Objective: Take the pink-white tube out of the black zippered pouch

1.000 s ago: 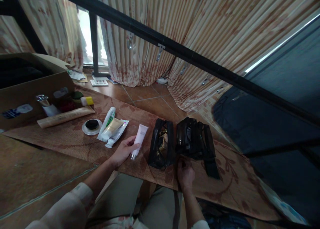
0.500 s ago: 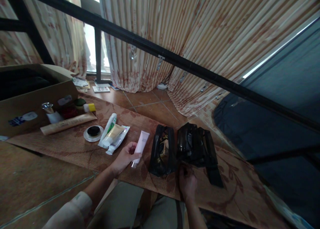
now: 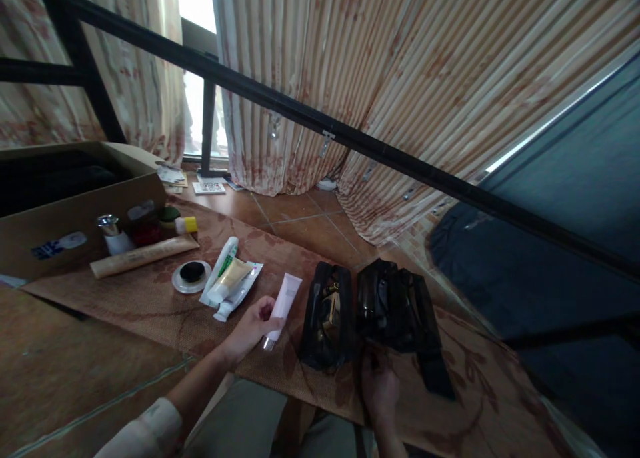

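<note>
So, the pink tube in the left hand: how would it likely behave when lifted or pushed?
The pink tube looks like a soft squeeze tube, so it would probably flex a little in the left hand. It is slim, so likely light. Lying flat on the mat, its flattened end should keep it from rolling far; the smooth skin may be slightly slippery.

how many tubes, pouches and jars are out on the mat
Tubes: 5 – pale pink plastic tube in the left hand, three overlapping white, cream and green tubes, long tan tube
Black mesh pouches: 2 – open pouch, folded pouch by the right hand
Round black-lidded jar: 1
Total: 8
</note>
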A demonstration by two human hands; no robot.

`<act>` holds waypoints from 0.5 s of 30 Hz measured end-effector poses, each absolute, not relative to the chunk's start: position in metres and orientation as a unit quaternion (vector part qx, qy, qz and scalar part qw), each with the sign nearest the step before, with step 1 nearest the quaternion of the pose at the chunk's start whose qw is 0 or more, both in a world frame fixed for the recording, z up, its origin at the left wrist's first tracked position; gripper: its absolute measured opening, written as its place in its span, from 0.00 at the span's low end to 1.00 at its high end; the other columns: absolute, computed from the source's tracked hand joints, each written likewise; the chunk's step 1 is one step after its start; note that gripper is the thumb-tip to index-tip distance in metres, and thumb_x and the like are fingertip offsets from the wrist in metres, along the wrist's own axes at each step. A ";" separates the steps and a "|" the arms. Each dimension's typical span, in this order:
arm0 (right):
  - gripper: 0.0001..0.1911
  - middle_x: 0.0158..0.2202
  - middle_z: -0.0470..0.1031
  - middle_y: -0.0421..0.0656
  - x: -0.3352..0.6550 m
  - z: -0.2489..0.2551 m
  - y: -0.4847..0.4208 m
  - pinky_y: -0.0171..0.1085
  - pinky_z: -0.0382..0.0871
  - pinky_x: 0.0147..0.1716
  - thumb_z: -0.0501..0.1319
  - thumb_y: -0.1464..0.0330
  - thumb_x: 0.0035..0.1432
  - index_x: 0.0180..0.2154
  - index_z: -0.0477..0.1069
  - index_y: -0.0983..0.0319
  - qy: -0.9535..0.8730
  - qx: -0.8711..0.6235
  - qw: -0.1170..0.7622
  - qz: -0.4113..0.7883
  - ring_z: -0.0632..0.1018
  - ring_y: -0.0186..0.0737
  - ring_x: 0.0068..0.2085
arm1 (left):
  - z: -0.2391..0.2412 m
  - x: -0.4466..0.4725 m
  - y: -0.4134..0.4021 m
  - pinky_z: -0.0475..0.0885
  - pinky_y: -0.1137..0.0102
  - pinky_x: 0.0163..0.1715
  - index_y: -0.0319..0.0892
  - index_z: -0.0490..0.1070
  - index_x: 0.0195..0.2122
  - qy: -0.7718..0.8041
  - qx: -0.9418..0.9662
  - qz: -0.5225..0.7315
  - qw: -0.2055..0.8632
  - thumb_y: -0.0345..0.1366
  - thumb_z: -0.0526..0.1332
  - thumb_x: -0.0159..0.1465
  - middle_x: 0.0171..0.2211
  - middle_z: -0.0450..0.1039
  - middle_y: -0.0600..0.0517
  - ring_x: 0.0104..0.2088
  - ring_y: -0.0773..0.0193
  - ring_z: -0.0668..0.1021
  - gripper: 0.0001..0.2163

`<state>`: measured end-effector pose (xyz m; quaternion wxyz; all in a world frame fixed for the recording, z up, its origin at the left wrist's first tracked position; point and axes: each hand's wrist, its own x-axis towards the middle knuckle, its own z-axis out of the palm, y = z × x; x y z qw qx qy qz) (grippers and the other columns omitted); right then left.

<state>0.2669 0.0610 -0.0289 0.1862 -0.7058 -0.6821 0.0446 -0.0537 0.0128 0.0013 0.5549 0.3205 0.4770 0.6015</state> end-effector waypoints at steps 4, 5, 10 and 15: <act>0.24 0.40 0.77 0.54 0.266 -0.027 0.061 0.37 0.65 0.35 0.46 0.59 0.61 0.43 0.75 0.66 -0.684 -0.703 0.187 0.053 0.78 0.45 0.38 | -0.001 -0.054 0.013 0.63 0.74 0.27 0.40 0.66 0.30 0.477 0.321 0.605 0.551 0.34 0.68 0.48 0.26 0.67 0.57 0.28 0.68 0.69 0.12; 0.24 0.41 0.77 0.54 0.266 -0.026 0.061 0.37 0.65 0.35 0.46 0.59 0.61 0.44 0.75 0.66 -0.685 -0.701 0.190 0.055 0.78 0.45 0.38 | -0.001 -0.054 0.013 0.64 0.74 0.28 0.40 0.66 0.31 0.479 0.318 0.606 0.550 0.34 0.68 0.48 0.27 0.68 0.56 0.28 0.68 0.70 0.12; 0.24 0.41 0.77 0.53 0.265 -0.025 0.062 0.37 0.65 0.32 0.46 0.60 0.60 0.43 0.75 0.65 -0.683 -0.704 0.186 0.056 0.78 0.44 0.35 | 0.009 -0.052 0.012 0.68 0.70 0.35 0.40 0.69 0.36 0.469 0.290 0.610 0.569 0.35 0.68 0.48 0.30 0.72 0.53 0.33 0.62 0.74 0.15; 0.24 0.39 0.78 0.54 0.265 -0.025 0.061 0.37 0.65 0.32 0.46 0.59 0.60 0.42 0.75 0.66 -0.676 -0.711 0.188 0.054 0.77 0.45 0.35 | 0.012 -0.054 0.011 0.66 0.72 0.29 0.40 0.71 0.38 0.474 0.313 0.590 0.574 0.34 0.68 0.48 0.30 0.72 0.53 0.31 0.64 0.73 0.16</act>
